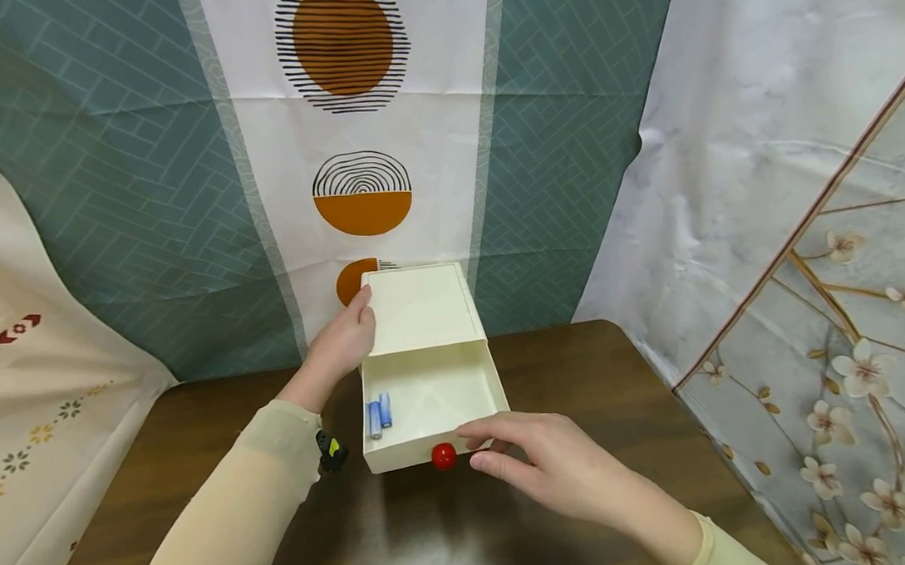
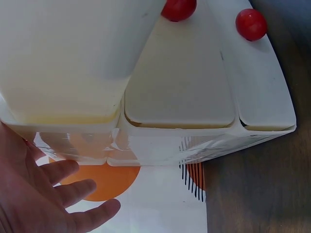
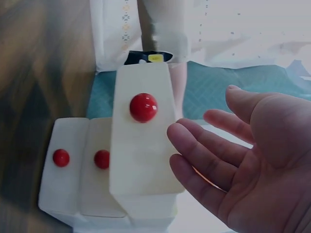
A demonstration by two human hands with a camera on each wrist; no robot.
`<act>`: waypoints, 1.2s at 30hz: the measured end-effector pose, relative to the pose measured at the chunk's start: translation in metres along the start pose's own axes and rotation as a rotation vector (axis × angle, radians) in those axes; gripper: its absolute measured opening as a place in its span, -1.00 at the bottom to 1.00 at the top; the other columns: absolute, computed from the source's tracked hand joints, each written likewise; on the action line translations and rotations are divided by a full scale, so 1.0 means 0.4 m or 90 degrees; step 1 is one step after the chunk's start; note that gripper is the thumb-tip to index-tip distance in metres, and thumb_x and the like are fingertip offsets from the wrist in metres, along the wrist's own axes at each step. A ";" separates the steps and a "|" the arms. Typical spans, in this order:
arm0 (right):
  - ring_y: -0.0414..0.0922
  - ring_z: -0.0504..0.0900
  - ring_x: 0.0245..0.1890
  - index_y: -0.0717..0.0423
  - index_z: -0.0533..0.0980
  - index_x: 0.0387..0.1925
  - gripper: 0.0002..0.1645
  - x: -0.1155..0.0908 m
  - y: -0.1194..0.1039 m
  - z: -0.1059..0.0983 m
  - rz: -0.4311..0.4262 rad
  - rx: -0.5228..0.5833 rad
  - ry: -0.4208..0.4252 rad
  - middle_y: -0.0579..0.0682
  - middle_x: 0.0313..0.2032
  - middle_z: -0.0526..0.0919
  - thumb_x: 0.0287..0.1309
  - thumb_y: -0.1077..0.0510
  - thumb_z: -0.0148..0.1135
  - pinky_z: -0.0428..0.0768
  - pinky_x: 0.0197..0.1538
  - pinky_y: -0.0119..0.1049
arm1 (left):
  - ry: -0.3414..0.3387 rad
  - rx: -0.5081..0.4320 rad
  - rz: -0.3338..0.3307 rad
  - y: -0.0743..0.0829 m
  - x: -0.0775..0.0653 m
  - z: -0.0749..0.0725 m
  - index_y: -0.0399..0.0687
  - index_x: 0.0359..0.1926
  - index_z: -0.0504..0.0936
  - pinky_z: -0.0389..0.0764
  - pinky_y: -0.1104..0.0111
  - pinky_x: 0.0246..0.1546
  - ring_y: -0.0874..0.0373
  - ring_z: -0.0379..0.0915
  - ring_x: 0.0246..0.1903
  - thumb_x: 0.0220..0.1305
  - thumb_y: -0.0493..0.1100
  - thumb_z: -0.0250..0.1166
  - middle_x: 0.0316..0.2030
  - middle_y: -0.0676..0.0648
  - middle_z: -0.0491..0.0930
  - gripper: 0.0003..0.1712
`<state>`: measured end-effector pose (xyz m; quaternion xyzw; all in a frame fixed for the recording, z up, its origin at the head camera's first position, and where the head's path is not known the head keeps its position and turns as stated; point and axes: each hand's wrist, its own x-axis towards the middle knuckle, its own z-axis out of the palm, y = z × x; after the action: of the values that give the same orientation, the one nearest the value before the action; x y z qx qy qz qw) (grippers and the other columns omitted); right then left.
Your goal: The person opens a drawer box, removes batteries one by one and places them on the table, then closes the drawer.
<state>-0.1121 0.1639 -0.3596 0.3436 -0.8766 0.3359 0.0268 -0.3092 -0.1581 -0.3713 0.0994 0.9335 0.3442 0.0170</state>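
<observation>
A white cabinet of small drawers (image 1: 423,304) stands on the table, its top drawer (image 1: 434,399) pulled out. Two blue batteries (image 1: 375,420) lie inside at the left wall. A red knob (image 1: 444,456) sits on the drawer's front. My left hand (image 1: 344,336) rests at the cabinet's upper left edge; in the left wrist view its fingers (image 2: 92,216) are spread and stand off the side. My right hand (image 1: 552,462) is beside the knob, fingers loosely bent at the drawer's front right rim, holding nothing. Whether the fingertips touch the rim I cannot tell.
Two lower drawers, with red knobs (image 3: 61,158), are closed beneath the pulled-out one. The brown wooden table (image 1: 576,386) extends to both sides. A patterned cloth (image 1: 387,127) hangs right behind the cabinet, and a floral cloth (image 1: 823,386) borders the right side.
</observation>
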 end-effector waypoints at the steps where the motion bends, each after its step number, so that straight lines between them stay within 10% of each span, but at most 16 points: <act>1: -0.43 0.73 -0.07 -0.22 0.69 0.35 -0.59 0.001 -0.002 -0.004 -0.005 -0.001 0.005 -0.32 0.07 0.78 0.62 -0.13 0.30 0.73 0.08 -0.27 | -0.001 -0.001 0.000 0.000 0.001 0.001 0.03 0.83 -0.16 -0.02 -0.16 0.66 -0.24 -0.06 0.70 0.80 0.15 -0.41 0.78 -0.11 -0.11 -0.24; 36: -0.28 0.77 -0.11 -0.04 0.71 0.30 -0.56 0.146 0.020 -0.024 -0.068 -0.165 0.027 -0.16 0.00 0.83 0.51 -0.04 0.45 0.72 -0.04 -0.24 | 0.019 0.017 -0.001 0.003 -0.006 0.014 -0.05 0.82 -0.13 -0.01 -0.17 0.66 -0.28 -0.04 0.69 0.81 0.11 -0.37 0.77 -0.17 -0.09 -0.24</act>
<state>-0.1633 0.1397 -0.3404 0.3762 -0.8924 0.2250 0.1070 -0.3062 -0.1540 -0.3750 0.0941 0.9381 0.3333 0.0023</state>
